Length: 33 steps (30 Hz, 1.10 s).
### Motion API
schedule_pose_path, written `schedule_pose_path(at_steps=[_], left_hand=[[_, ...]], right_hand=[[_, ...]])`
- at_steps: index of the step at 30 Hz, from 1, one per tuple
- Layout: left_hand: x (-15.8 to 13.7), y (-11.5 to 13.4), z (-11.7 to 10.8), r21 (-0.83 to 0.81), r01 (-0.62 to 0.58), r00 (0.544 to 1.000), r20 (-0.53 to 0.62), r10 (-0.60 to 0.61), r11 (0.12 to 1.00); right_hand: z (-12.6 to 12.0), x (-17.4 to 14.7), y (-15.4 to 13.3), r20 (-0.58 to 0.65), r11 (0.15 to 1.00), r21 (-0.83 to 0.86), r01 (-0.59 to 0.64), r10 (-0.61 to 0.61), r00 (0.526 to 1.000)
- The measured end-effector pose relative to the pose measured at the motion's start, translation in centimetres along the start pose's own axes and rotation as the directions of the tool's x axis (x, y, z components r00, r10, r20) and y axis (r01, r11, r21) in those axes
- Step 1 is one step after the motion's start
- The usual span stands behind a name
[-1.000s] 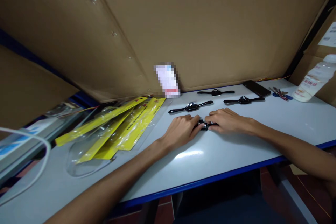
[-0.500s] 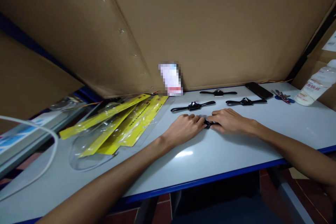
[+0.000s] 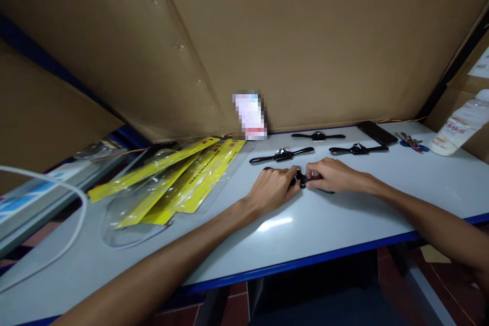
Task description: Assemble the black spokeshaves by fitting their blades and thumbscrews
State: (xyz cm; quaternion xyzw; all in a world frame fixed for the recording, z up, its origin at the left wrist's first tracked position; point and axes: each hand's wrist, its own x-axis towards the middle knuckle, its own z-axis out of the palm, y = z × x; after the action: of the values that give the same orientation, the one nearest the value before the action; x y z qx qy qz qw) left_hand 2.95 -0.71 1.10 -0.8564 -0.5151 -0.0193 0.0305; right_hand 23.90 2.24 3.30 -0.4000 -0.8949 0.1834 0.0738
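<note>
Glossy black two-handled tool (image 3: pixel 302 179), silvery centre | mostly hidden under both hands, handle tips showing | four o'clock of view, on blue-edged white table (image 3: pixel 351 219) | left hand (image 3: pixel 273 188) gripping it | right hand (image 3: pixel 329 174) curled against it, grip unclear

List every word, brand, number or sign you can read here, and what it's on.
"TOOL", probably; the lettering before it is blurred: yellow flat card in clear plastic.
Red lettering, too blurred: translucent white plastic bottle.
Pixelated, unreadable: upright lit rectangular screen.
Marks too small: white paper label on brown cardboard.
Blurred markings: long white-and-blue box.
None readable: black two-handled metal tool at the hands.
</note>
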Motion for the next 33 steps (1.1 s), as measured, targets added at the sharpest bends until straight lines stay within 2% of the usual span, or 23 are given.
schedule_pose_path(at_steps=[3,6,9,15,18,20,23,25,26,29,31,33], left_hand=[[0.0,-0.4,0.1,-0.033,-0.062,0.998,0.011,0.062,0.998],[-0.1,-0.7,0.3,-0.033,-0.13,0.991,0.007,0.13,0.991],[-0.2,-0.7,0.4,-0.011,-0.175,0.985,-0.006,0.175,0.984],[-0.3,-0.8,0.3,-0.022,-0.158,0.987,-0.045,0.157,0.987],[-0.3,-1.0,0.3,-0.052,-0.156,0.986,-0.069,0.152,0.986],[-0.3,-1.2,0.3,-0.07,-0.166,0.983,-0.085,0.16,0.984],[-0.2,-1.5,0.4,-0.129,-0.149,0.985,-0.103,0.136,0.98],[-0.2,-1.8,0.5,-0.186,-0.121,0.988,-0.118,0.1,0.975],[-0.2,-2.0,0.6,-0.209,-0.106,0.988,-0.133,0.079,0.972],[0.0,-2.4,0.8,-0.235,-0.091,0.982,-0.183,0.048,0.968],[0.0,-2.6,0.9,-0.228,-0.102,0.982,-0.181,0.061,0.968],[0.1,-2.6,1.0,-0.209,-0.124,0.983,-0.159,0.091,0.97]], right_hand=[[0.6,0.8,0.4,-0.115,0.988,0.139,-0.068,0.084,0.99],[1.3,1.4,0.4,-0.191,0.976,0.215,-0.017,0.059,0.98],[1.9,1.7,0.3,-0.213,0.945,0.327,0.003,0.071,0.975],[1.3,2.4,2.1,-0.224,0.845,0.526,-0.096,0.247,0.943],[0.4,2.7,3.8,-0.182,0.859,0.476,-0.19,0.308,0.934],[-0.2,2.6,4.6,-0.153,0.907,0.34,-0.248,0.313,0.937],[-0.7,2.1,4.3,-0.252,0.958,0.075,-0.277,0.287,0.924],[-0.8,1.7,3.1,-0.324,0.968,-0.004,-0.253,0.238,0.916],[-0.7,1.5,2.3,-0.333,0.975,-0.005,-0.224,0.21,0.919],[0.1,1.0,-0.1,-0.234,0.993,0.033,-0.113,0.117,0.965],[1.0,1.0,-1.0,-0.172,0.995,0.053,-0.079,0.087,0.981],[1.6,1.2,-1.0,-0.162,0.992,0.106,-0.07,0.087,0.983]])
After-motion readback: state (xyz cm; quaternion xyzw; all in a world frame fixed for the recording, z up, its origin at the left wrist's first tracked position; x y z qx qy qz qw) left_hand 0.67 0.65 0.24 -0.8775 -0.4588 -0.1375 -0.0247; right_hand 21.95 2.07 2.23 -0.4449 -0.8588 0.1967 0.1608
